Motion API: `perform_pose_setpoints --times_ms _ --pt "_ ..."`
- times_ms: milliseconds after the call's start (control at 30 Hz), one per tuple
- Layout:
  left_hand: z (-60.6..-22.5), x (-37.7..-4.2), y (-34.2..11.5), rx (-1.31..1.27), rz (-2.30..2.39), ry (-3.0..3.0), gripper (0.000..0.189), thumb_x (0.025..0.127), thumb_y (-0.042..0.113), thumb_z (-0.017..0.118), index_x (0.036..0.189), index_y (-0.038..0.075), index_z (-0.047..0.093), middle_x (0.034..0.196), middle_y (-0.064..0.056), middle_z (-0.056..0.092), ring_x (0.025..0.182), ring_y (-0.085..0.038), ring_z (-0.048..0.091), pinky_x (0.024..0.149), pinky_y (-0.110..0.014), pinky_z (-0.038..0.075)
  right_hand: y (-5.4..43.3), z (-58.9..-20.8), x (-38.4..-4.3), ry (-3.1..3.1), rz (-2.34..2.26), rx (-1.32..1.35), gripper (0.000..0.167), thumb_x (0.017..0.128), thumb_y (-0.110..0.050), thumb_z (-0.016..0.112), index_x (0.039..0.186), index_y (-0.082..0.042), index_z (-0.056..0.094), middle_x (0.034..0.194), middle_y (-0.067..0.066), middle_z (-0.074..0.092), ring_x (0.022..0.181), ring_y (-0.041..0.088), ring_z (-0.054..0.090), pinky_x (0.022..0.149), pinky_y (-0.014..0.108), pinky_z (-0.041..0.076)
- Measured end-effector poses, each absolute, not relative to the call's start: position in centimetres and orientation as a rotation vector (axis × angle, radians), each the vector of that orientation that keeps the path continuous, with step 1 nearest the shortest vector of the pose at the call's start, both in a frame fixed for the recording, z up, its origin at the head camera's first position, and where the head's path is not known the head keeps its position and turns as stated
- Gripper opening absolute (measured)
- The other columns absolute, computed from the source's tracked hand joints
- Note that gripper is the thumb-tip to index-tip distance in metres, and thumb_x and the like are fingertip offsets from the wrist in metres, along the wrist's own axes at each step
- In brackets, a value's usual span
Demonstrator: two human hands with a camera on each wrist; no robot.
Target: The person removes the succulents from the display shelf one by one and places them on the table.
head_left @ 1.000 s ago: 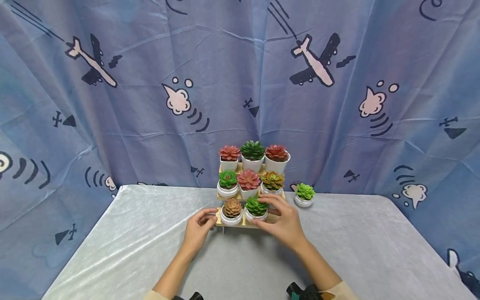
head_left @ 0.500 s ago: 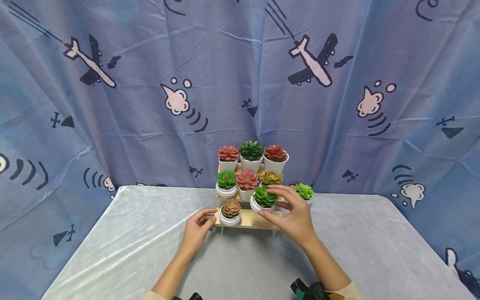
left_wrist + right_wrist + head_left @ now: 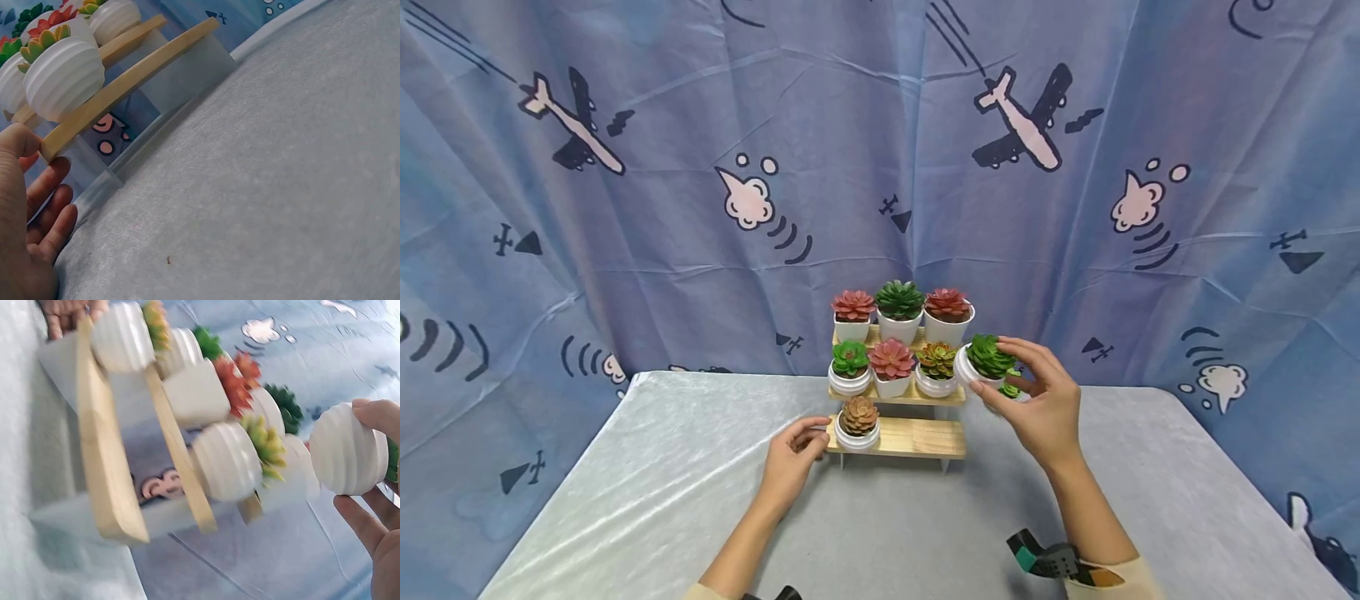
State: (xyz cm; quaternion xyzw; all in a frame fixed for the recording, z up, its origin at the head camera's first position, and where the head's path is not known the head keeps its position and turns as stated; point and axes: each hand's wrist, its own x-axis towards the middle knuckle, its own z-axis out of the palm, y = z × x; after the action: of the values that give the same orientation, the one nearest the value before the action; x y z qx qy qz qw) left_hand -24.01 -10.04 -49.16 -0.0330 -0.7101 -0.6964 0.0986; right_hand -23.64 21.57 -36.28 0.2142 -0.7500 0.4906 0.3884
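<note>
A tiered wooden plant stand (image 3: 917, 437) stands on the table, its lowest board carrying one brown succulent (image 3: 859, 417) in a white pot at the left. My left hand (image 3: 792, 462) pinches the left end of that board, thumb above and fingers below, as the left wrist view shows. Up in the air right of the stand, my right hand (image 3: 1047, 412) holds a green potted succulent (image 3: 990, 357). Its ribbed white pot (image 3: 347, 450) is tilted, gripped between thumb and fingers. A light green succulent (image 3: 1011, 387) behind is mostly hidden by this hand.
On the middle board sit a green succulent (image 3: 850, 358), a pink one (image 3: 892, 360) and a yellow-red one (image 3: 937, 360). Two red succulents and a dark green one (image 3: 900, 300) fill the top. A blue patterned curtain (image 3: 820, 167) hangs behind the grey-white table (image 3: 700, 450).
My right hand has lifted the green potted succulent off the lowest board and carried it up and right, beyond the stand's side. The left hand has kept its hold on the board's end.
</note>
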Motion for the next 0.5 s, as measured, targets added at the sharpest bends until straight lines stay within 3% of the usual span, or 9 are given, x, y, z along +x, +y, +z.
perform_pose_setpoints --times_ms 167,500 --pt "-49.2 -24.0 -10.1 -0.091 -2.060 -2.101 0.025 0.091 -0.001 0.066 0.115 -0.002 0.071 0.100 -0.023 0.073 0.076 -0.003 0.063 0.071 -0.022 0.056 23.3 -35.9 -24.3 -1.897 1.193 0.453 0.058 0.065 0.011 0.088 0.119 -0.001 0.071 0.123 0.017 0.067 0.115 -0.001 0.061 0.080 0.006 0.053" --pt "-49.1 -24.0 -10.1 -0.103 -2.042 -2.108 0.024 0.091 0.000 0.067 0.115 -0.001 0.071 0.096 -0.017 0.074 0.074 -0.003 0.063 0.070 -0.022 0.056 26.2 -36.7 -25.7 -1.902 1.140 0.279 0.054 0.068 0.005 0.089 0.119 -0.001 0.072 0.120 -0.002 0.068 0.111 -0.006 0.060 0.080 0.004 0.051"
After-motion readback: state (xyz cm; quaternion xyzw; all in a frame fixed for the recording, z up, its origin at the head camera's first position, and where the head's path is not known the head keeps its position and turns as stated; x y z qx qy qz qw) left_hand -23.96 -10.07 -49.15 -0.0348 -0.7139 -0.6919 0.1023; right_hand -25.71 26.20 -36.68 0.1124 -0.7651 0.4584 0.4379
